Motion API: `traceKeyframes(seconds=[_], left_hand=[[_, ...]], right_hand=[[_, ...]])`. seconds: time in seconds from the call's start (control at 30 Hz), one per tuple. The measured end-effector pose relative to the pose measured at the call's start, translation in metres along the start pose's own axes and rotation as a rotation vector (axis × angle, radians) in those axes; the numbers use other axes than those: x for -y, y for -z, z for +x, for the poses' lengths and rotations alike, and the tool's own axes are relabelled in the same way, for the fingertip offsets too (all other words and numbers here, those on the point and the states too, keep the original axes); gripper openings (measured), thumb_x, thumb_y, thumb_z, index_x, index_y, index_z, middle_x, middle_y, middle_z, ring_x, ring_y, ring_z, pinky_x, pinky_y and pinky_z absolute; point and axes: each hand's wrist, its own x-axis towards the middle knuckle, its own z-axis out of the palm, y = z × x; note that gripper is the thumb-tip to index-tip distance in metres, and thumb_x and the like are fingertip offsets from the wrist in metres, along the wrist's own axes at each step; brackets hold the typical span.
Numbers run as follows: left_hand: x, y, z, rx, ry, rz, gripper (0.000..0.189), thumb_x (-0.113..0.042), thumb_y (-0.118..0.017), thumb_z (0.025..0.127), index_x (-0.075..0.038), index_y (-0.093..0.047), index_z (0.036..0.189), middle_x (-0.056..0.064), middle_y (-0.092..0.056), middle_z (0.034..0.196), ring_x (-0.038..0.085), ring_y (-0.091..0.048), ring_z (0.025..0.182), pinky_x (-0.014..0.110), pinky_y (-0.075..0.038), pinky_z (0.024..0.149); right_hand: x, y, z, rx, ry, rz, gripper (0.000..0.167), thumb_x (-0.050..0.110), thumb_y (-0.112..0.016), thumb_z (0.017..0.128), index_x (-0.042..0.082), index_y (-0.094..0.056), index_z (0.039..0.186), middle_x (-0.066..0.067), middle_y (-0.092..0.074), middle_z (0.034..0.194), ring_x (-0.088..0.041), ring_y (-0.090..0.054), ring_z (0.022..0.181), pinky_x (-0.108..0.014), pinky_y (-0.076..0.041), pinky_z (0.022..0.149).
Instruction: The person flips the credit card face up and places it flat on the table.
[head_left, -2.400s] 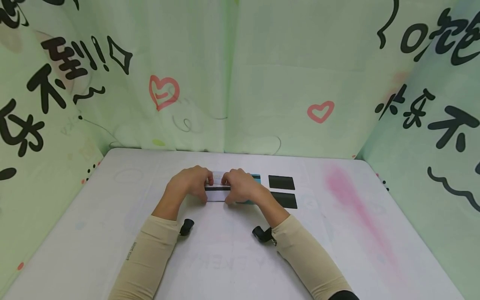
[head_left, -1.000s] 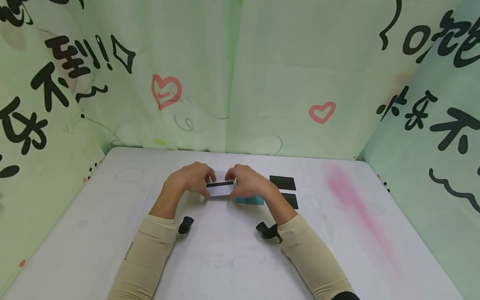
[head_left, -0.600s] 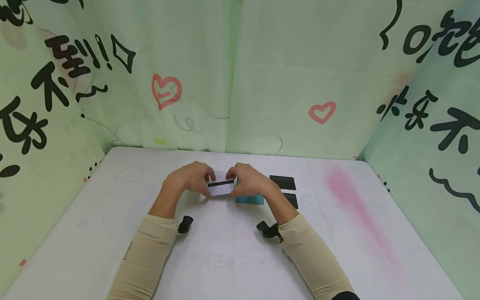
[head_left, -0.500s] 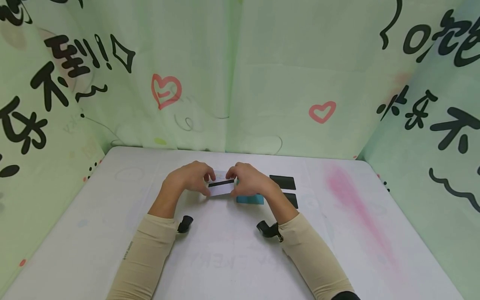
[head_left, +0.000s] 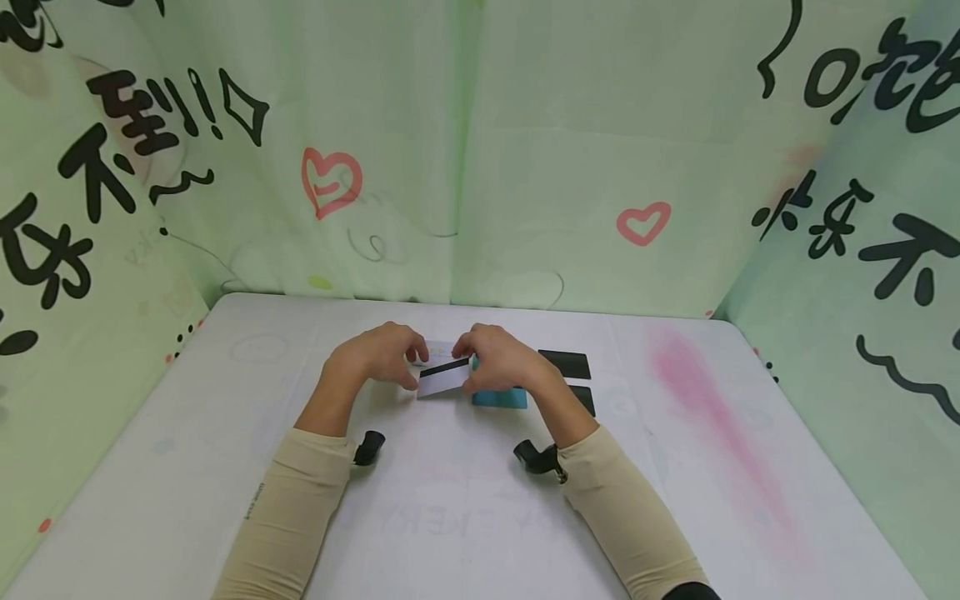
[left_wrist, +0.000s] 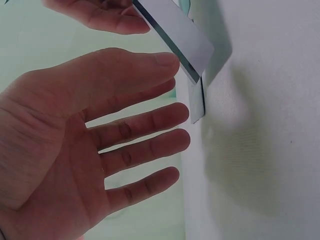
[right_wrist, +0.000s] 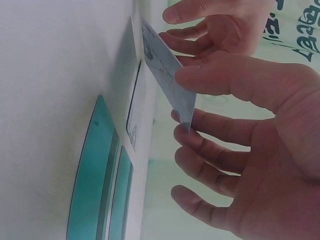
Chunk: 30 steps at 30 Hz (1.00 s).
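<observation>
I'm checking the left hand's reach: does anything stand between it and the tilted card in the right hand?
Nothing visible does; the open left hand sits right beside the tilted card, though contact is unclear.

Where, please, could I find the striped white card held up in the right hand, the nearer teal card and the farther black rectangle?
Striped white card (head_left: pixel 444 382): head view, pale face below the stripe.
Nearer teal card (head_left: pixel 500 399): head view, its exposed part.
Farther black rectangle (head_left: pixel 567 365): head view, middle of its face.

Setting: apparently a curtained booth
Curtains (head_left: pixel 540 167): pale green, with red hearts (head_left: pixel 327 190) and black lettering (head_left: pixel 92 171), beyond and beside the right hand's (head_left: pixel 498 364) grip
Table (head_left: pixel 442 508): white, beneath the grip
</observation>
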Motion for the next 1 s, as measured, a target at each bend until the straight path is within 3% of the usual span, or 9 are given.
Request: traceKeyframes(seconds=[1.0], left_hand=[[-0.0004,0.0019,-0.003,-0.002,0.011,0.0,0.038,-0.019,-0.084,0.084,-0.011,-0.073,0.12,0.011,-0.071,0.121,0.023,-0.065,0.106,0.043,-0.053,0.093]], right_hand=[[0.0024,0.007,-0.0035,0.025,-0.031,0.011,0.05,0.015,-0.084,0.082,0.003,-0.07,0.129,-0.009,-0.066,0.123,-0.032,-0.06,0.122,-0.044,-0.051,0.103]])
